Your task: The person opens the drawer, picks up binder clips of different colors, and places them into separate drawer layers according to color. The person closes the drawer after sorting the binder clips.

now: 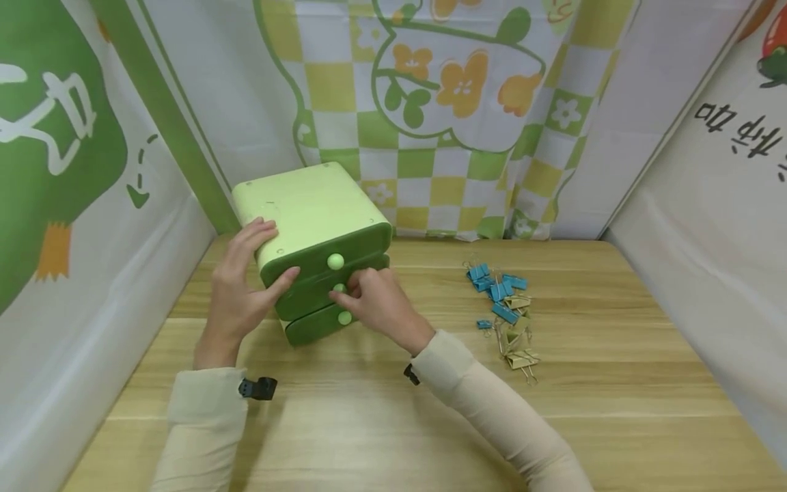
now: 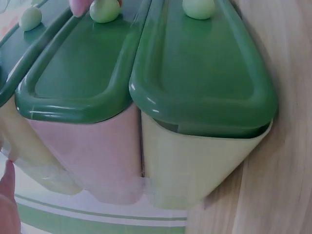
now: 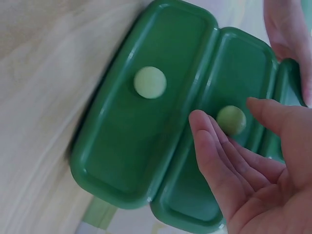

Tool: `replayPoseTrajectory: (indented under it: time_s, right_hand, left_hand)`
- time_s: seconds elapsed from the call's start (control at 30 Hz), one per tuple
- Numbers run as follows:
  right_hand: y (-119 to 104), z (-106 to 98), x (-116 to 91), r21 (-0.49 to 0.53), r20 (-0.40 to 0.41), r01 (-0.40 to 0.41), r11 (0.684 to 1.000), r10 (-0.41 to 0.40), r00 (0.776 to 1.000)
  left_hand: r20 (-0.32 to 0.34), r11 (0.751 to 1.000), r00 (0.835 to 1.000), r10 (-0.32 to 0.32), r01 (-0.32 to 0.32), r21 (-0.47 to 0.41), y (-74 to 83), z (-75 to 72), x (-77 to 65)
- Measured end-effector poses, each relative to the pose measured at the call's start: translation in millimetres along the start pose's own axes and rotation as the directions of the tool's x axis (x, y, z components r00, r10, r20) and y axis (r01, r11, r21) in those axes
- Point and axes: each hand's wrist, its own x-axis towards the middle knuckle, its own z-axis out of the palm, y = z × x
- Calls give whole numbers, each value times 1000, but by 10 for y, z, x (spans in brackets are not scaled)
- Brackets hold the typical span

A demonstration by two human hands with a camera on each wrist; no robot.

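A small drawer cabinet (image 1: pixel 310 205) with a pale green top and dark green drawer fronts stands angled on the table. My left hand (image 1: pixel 236 287) rests against its upper left corner, fingers over the top edge, thumb on the front of the top drawer. At the middle drawer (image 3: pixel 195 190), my right hand (image 1: pixel 381 301) has thumb and fingers on either side of the round knob (image 3: pixel 230 120), with gaps showing around the knob in the right wrist view. Below it is the bottom drawer (image 2: pixel 204 73), its front standing slightly off the casing along one side.
Several blue binder clips (image 1: pixel 501 290) and gold binder clips (image 1: pixel 521 358) lie in a loose cluster right of the cabinet on the wooden table (image 1: pixel 369 424). A checked, flowered cloth (image 1: pixel 430 164) hangs behind, and printed white panels (image 1: pixel 707 225) stand at the sides.
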Motion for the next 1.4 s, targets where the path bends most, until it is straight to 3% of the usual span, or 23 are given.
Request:
replayPoseTrajectory:
  time_s: [0.2,0.63,1.4]
  right_hand:
    - [13,100,27,13,-18,-5,1000,5,1000]
    - [6,34,-51,2,-22,-15,1000,15,1000]
    - [-129,-178,-677,-54,19,-10,998,11,1000]
  left_hand:
    - [-8,1000,1000,10,-11,-16,1,-20,-24]
    - [7,1000,1000,11,-11,17,70,-3,10]
    - [0,999,1000,-7,7,37,111,-38,17]
